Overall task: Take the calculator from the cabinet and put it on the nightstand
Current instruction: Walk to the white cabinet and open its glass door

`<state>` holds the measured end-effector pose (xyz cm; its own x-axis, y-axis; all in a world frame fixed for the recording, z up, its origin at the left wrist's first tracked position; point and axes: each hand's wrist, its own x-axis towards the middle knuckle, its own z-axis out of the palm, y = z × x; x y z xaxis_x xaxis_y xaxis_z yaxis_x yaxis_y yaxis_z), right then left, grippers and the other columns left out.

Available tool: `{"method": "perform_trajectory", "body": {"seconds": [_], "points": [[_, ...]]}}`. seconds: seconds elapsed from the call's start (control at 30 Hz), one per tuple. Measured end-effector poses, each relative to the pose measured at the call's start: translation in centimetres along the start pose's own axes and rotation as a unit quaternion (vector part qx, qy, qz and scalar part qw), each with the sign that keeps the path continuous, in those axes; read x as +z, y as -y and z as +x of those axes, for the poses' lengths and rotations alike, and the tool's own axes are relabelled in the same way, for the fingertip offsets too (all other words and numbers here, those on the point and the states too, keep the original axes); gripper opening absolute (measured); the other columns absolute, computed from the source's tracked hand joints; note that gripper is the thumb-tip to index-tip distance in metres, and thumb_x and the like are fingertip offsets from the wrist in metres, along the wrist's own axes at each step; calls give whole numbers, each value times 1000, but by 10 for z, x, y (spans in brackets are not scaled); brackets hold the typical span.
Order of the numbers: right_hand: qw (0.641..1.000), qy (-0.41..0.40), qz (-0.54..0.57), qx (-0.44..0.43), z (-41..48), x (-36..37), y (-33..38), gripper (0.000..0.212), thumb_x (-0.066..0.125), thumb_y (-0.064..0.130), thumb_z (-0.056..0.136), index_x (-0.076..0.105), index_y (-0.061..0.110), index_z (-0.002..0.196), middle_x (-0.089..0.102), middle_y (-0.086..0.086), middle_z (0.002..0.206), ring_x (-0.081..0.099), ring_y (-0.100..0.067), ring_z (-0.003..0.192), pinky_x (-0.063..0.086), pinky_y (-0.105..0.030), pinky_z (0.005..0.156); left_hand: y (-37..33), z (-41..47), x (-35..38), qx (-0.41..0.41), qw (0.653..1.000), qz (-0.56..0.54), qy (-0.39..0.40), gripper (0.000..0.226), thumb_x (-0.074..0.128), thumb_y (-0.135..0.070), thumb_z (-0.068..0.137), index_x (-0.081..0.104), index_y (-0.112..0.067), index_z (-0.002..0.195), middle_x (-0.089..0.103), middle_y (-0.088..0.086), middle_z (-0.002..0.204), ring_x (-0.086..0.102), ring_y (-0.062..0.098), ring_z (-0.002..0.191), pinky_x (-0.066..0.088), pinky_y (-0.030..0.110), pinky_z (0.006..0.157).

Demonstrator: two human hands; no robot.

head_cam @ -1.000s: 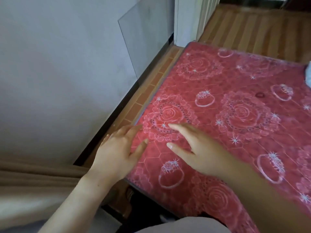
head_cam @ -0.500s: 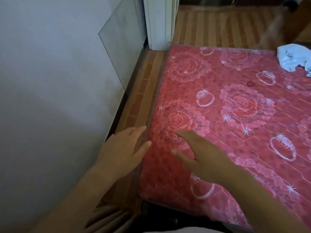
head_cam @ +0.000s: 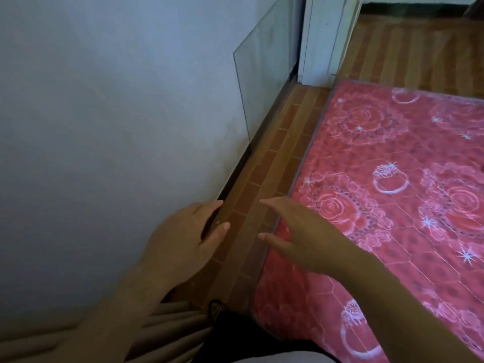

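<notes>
Hands, left (head_cam: pixel 180 239) & right (head_cam: pixel 301 239), lower centre: spread, empty. Calculator not in view; prob. light, rigid, slick; grip long edges.

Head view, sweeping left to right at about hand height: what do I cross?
White wall → left hand, open and empty → brown brick-pattern floor strip → right hand, open and empty → red rose-patterned mattress. No calculator, cabinet or nightstand is in view.
</notes>
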<state>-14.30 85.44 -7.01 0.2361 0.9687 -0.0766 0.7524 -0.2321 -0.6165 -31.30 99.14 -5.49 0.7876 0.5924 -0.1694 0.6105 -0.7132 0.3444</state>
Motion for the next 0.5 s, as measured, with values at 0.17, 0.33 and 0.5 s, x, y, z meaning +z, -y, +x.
{"method": "perform_trajectory", "body": {"seconds": [0.17, 0.33, 0.5], "points": [[998, 20, -42, 44, 45, 11, 18, 62, 53, 44, 86, 29, 24, 139, 35, 3, 145, 36, -14, 129, 32, -29, 106, 39, 30, -18, 30, 999, -38, 0, 60, 29, -64, 85, 33, -35, 138, 44, -11, 139, 43, 7, 123, 33, 23, 97], [996, -21, -7, 90, 101, 31, 56, 59, 57, 43, 85, 36, 23, 136, 40, 3, 142, 40, -14, 127, 33, -27, 104, 102, 62, -58, 50, 997, -52, 16, 67, 25, -63, 80, 31, -34, 140, 39, -12, 143, 37, 6, 128, 30, 26, 104], [994, -69, 12, 89, 157, 34, 92, 56, 57, 42, 84, 39, 26, 134, 43, 4, 140, 42, -13, 125, 35, -28, 103, 154, 89, -88, 60, 996, -58, 9, 63, 28, -64, 82, 31, -37, 138, 39, -14, 143, 37, 5, 128, 32, 27, 105]]}}
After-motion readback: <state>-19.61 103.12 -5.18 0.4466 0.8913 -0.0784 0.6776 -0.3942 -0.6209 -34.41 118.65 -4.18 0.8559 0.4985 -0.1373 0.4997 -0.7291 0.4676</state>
